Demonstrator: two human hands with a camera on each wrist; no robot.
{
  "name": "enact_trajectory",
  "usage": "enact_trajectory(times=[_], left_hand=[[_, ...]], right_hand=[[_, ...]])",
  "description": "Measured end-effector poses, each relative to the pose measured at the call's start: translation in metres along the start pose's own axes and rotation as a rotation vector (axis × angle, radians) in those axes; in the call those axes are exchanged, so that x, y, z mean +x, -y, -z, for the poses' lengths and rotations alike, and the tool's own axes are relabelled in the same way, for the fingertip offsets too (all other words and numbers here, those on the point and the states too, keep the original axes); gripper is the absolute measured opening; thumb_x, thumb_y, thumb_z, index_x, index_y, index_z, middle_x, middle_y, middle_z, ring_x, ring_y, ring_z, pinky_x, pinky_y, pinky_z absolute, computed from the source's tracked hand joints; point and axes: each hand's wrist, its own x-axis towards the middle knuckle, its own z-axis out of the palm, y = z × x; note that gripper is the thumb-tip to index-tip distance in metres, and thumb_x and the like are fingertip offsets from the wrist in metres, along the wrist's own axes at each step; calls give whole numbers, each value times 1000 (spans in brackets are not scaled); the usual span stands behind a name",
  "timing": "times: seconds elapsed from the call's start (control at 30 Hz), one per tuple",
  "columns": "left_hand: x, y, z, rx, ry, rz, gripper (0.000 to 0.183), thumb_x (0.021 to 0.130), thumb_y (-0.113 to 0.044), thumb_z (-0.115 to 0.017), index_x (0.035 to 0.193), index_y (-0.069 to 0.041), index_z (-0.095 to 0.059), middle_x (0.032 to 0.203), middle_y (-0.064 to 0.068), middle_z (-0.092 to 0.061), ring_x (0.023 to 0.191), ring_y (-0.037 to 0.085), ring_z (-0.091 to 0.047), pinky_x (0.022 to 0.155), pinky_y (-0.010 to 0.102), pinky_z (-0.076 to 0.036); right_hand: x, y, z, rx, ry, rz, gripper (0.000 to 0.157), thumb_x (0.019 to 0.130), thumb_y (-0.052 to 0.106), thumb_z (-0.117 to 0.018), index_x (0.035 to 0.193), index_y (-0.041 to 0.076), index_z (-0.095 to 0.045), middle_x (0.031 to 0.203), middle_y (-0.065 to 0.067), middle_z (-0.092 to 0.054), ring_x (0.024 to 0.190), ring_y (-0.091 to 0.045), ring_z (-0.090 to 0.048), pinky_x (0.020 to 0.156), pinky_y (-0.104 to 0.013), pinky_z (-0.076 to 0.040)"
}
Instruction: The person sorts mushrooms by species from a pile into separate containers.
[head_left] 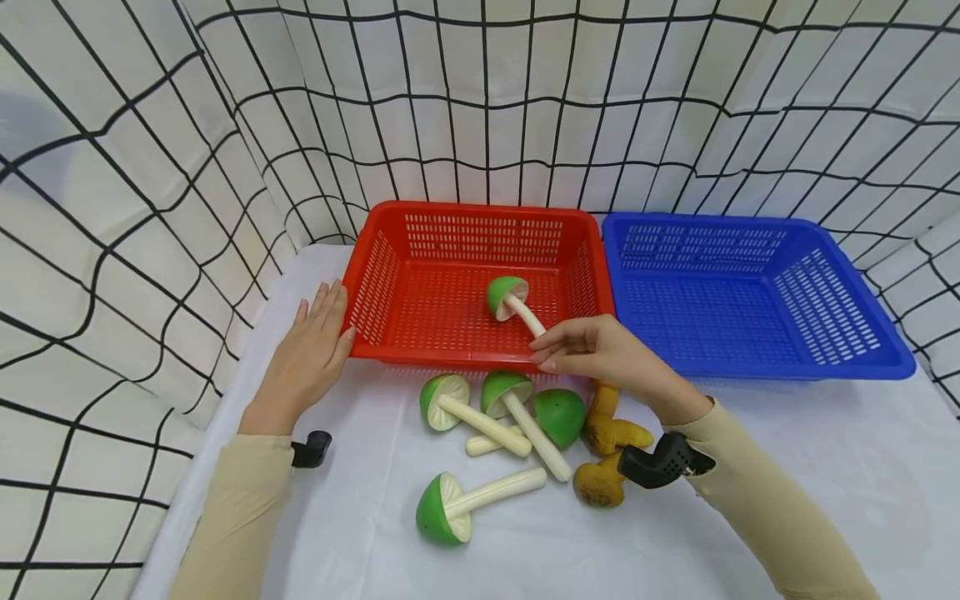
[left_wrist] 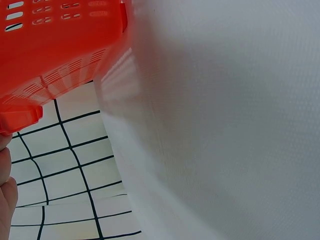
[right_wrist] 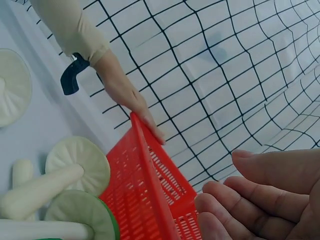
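Note:
A green-capped toy mushroom (head_left: 507, 298) lies in the red basket (head_left: 472, 360), its pale stem pointing at my right hand (head_left: 592, 346). That hand is over the basket's front rim, near the stem's end. In the right wrist view, its thumb (right_wrist: 280, 167) stands apart from loosely bent fingers, with nothing visible between them. My left hand (head_left: 311, 358) rests with fairly straight fingers against the basket's left side. In front of the basket lie several more green-capped mushrooms (head_left: 442, 508) with pale stems, one cap (head_left: 560, 417) facing up, and yellow-brown mushrooms (head_left: 600, 483), partly hidden by the right wrist.
Right beside the red basket stands a blue basket (head_left: 757, 367). Both are on a white-covered table (head_left: 360, 550). Black netting (head_left: 487, 104) over white sheets encloses the back and sides. A black wrist camera (head_left: 656, 462) sits under the right forearm, close above the yellow-brown mushrooms.

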Motion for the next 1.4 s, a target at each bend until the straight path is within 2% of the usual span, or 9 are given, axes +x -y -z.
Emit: enact_trajectory(times=[0.2,0.33,0.5,0.67,0.77,1.0,1.17,1.4], left_hand=[[0,0,-1,2,-3,-2,58,100,-21,-36,147,7,-16,153,22,-18,143,32,-10,115,43,-2],[0,0,-1,3,-4,-2,58,101,-22,-36,147,7,-16,153,22,-17,143,32,-10,115,43,-2],[0,0,-2,4,-1,0,59,101,-22,-36,147,7,-15,153,23,-18,142,33,-10,115,43,-2],[0,-1,-1,-1,-7,-3,58,101,-22,-36,147,7,-16,153,23,-17,143,32,-9,115,42,-2],[0,-1,-1,-3,-8,-2,58,101,-21,-36,147,7,-15,153,23,-17,143,32,-9,115,43,-2],[0,-1,-2,0,-8,8,58,101,-22,-35,147,7,-15,154,22,-17,143,31,-8,115,43,-2],[1,0,-2,-7,-15,2,58,100,-22,-35,147,7,-16,153,22,-18,143,31,-9,115,43,-3],[1,-1,-2,-13,-14,1,58,100,-21,-36,147,7,-15,154,22,-17,143,31,-8,115,43,-2]], right_hand=[[-13,-3,-5,53,49,30,31,88,6,-65,115,-10,-61,105,-24,-66,100,-38,-63,83,-40,-53],[-19,-4,-8,56,57,35,30,88,6,-65,114,-8,-62,105,-22,-67,101,-40,-62,83,-35,-54],[-29,-9,-15,94,71,58,29,87,3,-65,114,-9,-62,105,-26,-65,100,-41,-61,82,-33,-54],[-38,-16,-24,105,67,74,30,86,1,-65,113,-13,-60,104,-23,-66,94,-27,-65,79,-31,-55],[-43,-22,-29,128,69,72,31,86,1,-65,113,-13,-60,104,-26,-65,92,-22,-66,78,-31,-55],[-48,-39,-44,187,108,72,31,86,1,-64,112,-15,-59,103,-33,-62,94,-31,-65,76,-26,-54],[-51,-48,-54,210,116,64,30,86,-1,-64,110,-17,-58,102,-34,-61,93,-29,-65,76,-24,-54],[-55,-58,-66,61,58,122,23,85,0,-65,106,-9,-64,95,-21,-68,85,-14,-66,73,-28,-55]])
